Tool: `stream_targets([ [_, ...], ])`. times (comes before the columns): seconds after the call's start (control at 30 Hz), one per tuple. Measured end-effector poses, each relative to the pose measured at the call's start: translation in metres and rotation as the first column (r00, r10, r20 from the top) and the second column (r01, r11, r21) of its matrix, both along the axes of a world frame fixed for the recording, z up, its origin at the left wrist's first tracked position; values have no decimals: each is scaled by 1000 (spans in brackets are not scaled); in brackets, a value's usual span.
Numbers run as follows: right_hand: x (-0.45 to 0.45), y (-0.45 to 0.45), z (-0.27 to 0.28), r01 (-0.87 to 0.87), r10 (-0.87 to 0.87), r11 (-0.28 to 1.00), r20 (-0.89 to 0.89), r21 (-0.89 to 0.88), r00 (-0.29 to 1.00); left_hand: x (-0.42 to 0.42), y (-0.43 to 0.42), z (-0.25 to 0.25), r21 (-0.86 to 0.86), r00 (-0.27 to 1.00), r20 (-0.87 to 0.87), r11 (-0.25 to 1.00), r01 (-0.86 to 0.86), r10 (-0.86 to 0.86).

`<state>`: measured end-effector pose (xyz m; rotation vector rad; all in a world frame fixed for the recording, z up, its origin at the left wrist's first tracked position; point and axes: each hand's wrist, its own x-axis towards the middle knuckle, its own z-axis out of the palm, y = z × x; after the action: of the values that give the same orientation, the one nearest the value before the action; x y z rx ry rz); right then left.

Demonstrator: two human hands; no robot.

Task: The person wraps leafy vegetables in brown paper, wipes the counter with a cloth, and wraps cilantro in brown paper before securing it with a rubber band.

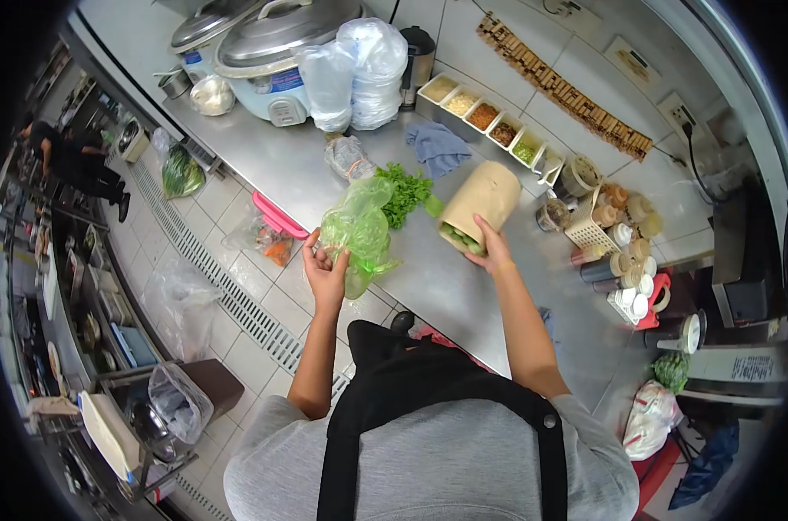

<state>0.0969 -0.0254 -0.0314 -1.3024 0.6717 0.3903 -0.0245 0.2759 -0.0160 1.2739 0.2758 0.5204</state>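
Note:
In the head view, my left hand (327, 267) is closed on a thin, crumpled green plastic bag (356, 230) near the counter's front edge. My right hand (491, 247) grips a tan paper-wrapped bundle of greens (483, 201) from below and the right side. Green vegetable ends show at the bundle's near opening, and the paper hides the rest. Between the two lies a bunch of leafy herbs (402, 194) on the steel counter (463, 304). Just behind the green bag is a clear plastic-wrapped item (350, 158) whose contents I cannot make out.
Large rice cookers (272, 69) and bagged stacks (356, 74) stand at the back. A blue cloth (437, 148) lies near a row of topping containers (482, 115). Bottles and jars (619, 252) crowd the right. A bin (185, 395) stands left, and a person (72, 161) is far left.

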Motion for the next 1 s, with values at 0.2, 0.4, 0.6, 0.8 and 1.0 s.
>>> stream_targets([
  [0.2, -12, 27, -24, 255, -15, 551, 296, -794, 955, 13, -23, 27, 100, 991, 25, 987, 125, -128],
  [0.4, -112, 44, 55, 68, 641, 682, 639, -729, 426, 1, -67, 56, 218, 825, -157, 796, 565, -543],
  [0.6, -144, 5, 27, -196, 557, 769, 487, -609, 672, 70, -62, 26, 502, 828, -119, 686, 526, -548],
  [0.8, -175, -58, 7, 106, 375, 495, 322, -863, 869, 206, -11, -10, 720, 630, -405, 656, -227, 662],
  [1.0, -204, -114, -19, 272, 267, 145, 302, -951, 915, 238, 2, -49, 474, 506, -759, 881, -5, 411],
])
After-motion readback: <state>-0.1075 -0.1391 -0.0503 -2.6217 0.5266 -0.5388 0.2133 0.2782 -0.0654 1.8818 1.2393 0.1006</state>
